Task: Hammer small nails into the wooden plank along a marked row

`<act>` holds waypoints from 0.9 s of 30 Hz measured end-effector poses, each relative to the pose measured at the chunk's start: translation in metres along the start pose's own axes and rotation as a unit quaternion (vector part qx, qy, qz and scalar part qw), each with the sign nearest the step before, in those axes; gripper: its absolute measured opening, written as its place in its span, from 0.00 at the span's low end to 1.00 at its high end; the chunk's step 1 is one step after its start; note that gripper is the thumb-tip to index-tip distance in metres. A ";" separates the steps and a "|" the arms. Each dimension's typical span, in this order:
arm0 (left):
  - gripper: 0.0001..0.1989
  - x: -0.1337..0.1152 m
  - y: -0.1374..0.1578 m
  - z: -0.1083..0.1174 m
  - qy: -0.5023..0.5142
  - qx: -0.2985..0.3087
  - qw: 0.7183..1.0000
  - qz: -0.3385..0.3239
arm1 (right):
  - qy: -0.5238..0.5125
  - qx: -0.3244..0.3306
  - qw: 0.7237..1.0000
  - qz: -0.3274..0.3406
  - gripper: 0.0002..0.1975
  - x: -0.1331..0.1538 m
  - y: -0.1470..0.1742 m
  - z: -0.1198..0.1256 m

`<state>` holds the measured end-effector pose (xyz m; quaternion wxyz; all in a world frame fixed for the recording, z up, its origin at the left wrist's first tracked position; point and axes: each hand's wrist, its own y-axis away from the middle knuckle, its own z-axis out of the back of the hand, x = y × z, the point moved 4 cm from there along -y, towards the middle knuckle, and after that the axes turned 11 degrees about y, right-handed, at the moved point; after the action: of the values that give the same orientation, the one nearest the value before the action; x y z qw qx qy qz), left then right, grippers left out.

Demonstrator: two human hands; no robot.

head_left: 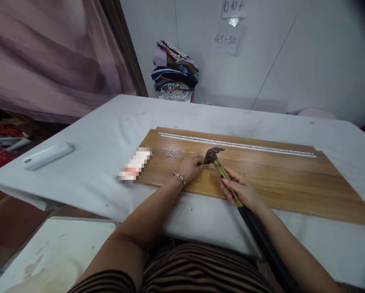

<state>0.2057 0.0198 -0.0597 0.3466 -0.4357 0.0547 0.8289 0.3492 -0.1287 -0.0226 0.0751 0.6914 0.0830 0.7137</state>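
Note:
A claw hammer with a rusty brown head and a long yellow and black handle is gripped in my right hand. Its head hangs low, right beside the fingertips of my left hand. Those fingers are pinched together at the surface of a brown wooden board; whatever is between them is too small to make out. Just left of that hand lies a small pile of nails on the board. Some tiny dark bits show on the wood near the hammer.
The board lies on a white-covered table. Two pale measuring strips run along its far side. A blurred-out phone-shaped item overlaps its left edge. A white oblong object lies farther left; folded clothes are stacked behind the table.

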 end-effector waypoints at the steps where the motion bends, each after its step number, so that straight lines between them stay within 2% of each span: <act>1: 0.04 0.000 0.000 0.000 0.002 0.003 1.000 -0.001 | -0.001 0.003 1.000 0.002 0.34 0.000 0.000 0.000; 16: 0.03 -0.002 0.000 0.001 -0.020 -0.010 1.000 -0.016 | 0.000 0.003 1.000 0.001 0.34 0.000 0.001 0.000; 27: 0.04 -0.004 0.001 0.001 0.008 -0.011 1.000 -0.007 | 0.002 0.002 1.000 0.000 0.35 0.000 0.001 0.000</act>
<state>0.2055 0.0174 -0.0567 0.3471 -0.4463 0.0450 0.8236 0.3494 -0.1293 -0.0230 0.0732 0.6904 0.0848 0.7147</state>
